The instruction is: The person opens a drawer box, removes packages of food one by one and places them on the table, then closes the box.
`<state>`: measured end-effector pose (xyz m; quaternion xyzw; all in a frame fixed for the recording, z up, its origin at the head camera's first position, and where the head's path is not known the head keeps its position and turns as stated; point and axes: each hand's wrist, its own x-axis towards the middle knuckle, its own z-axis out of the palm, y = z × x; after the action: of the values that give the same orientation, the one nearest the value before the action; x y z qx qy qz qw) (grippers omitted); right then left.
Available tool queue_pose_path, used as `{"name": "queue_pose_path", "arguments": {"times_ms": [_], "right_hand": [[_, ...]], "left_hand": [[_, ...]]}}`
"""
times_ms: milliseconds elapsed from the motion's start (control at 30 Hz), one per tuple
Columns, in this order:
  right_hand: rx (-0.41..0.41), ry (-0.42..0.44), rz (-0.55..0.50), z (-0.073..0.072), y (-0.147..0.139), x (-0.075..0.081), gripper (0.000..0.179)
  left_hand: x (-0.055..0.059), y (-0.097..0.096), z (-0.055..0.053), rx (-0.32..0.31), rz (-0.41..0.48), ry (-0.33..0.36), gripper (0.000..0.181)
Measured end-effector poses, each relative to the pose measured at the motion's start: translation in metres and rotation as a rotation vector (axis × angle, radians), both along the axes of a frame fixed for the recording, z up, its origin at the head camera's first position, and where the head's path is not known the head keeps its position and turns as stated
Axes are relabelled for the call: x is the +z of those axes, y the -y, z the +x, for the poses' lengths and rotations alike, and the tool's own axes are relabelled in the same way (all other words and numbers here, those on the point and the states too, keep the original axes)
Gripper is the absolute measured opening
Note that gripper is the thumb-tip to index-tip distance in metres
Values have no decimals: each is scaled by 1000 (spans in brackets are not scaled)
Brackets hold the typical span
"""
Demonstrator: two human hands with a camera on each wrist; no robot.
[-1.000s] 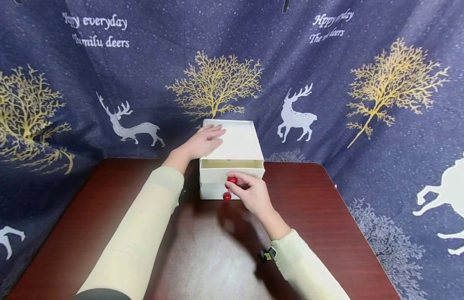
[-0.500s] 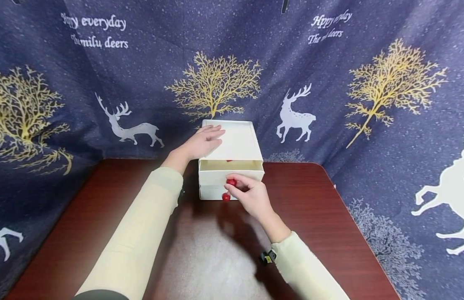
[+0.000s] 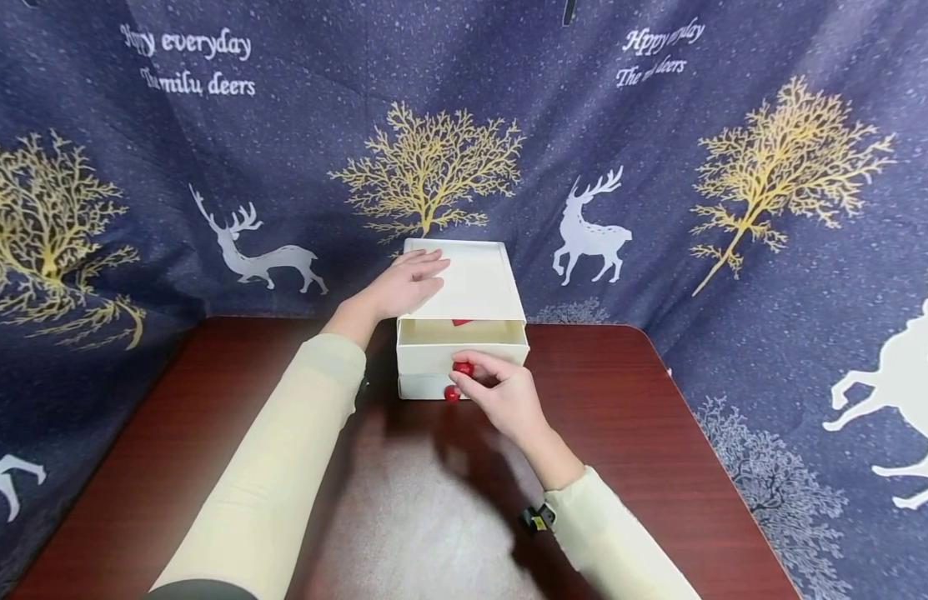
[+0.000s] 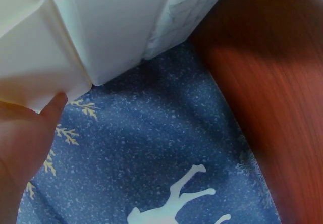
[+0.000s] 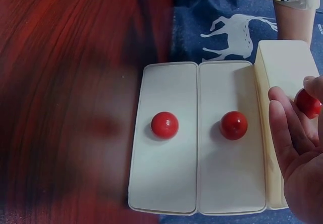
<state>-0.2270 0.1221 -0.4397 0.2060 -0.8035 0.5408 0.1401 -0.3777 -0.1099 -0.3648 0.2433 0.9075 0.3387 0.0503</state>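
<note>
White drawer box (image 3: 479, 282) is standing on a reddish-brown table (image 3: 606, 392), directly under our left hand (image 3: 409, 285) and just ahead of our right hand (image 3: 512, 398). Our left hand is resting palm down on the left part of its top, fingers extended. Our right hand is pinching a round red knob (image 3: 463, 367), thumb and fingers held narrow around it. That knob is projecting from the top drawer (image 3: 422, 359), which is sitting partly pulled out toward us. Just beyond our right fingertips, something red (image 3: 461, 322) is showing inside, too hidden by the box's top for us to identify. Below our right hand, a middle knob (image 5: 233, 125) and a bottom knob (image 5: 165, 125), both red, are marking two drawers sitting flush. Pale sleeves (image 3: 261, 467) are covering our arms, and a blue cloth (image 3: 464, 58) with deer and trees is hanging beyond both hands.
</note>
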Motion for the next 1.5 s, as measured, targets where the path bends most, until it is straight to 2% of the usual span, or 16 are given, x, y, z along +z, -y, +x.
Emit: {"name": "queue_pose_path", "arguments": {"times_ms": [367, 733, 1100, 1500], "right_hand": [[49, 63, -60, 5, -1, 0, 26], [14, 24, -3, 10, -2, 0, 25], [78, 82, -83, 15, -2, -1, 25], [106, 106, -125, 19, -3, -3, 26]], "left_hand": [[0, 0, 0, 3, -1, -5, 60], [0, 0, 1, 1, 4, -5, 60], [1, 1, 1, -1, 9, -11, 60], [0, 0, 2, 5, 18, -2, 60]]}}
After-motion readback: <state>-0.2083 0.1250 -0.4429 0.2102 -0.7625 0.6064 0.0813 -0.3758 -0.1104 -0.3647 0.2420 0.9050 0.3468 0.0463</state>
